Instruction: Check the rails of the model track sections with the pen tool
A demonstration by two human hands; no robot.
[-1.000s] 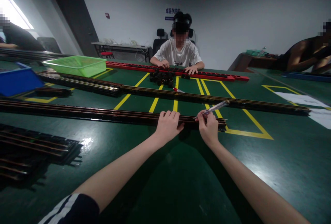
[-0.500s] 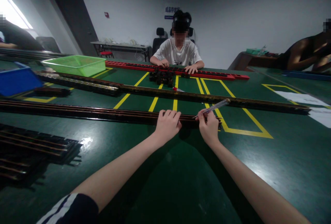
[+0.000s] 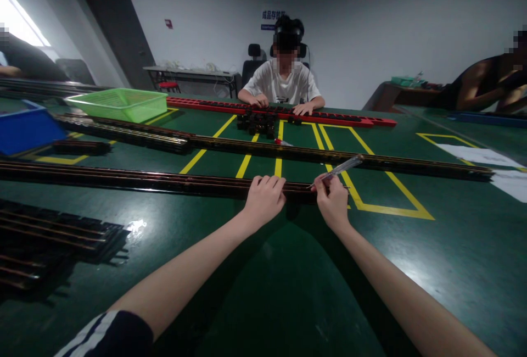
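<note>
Long, dark, copper-lined strip (image 3: 177,182): lay on the green tabletop (image 3: 267,291), running in from the left.
Left hand (image 3: 265,200): rested on the strip near its right end, fingers close together and curled over it.
Slim, transparent, rod-shaped tool (image 3: 345,166): slanted up toward the far right, thin tip at the strip; contact could not be told.
Right hand (image 3: 331,201): pinched the tool between thumb and fingers.
Light-green plastic basket (image 3: 144,106): stood far left.
</note>
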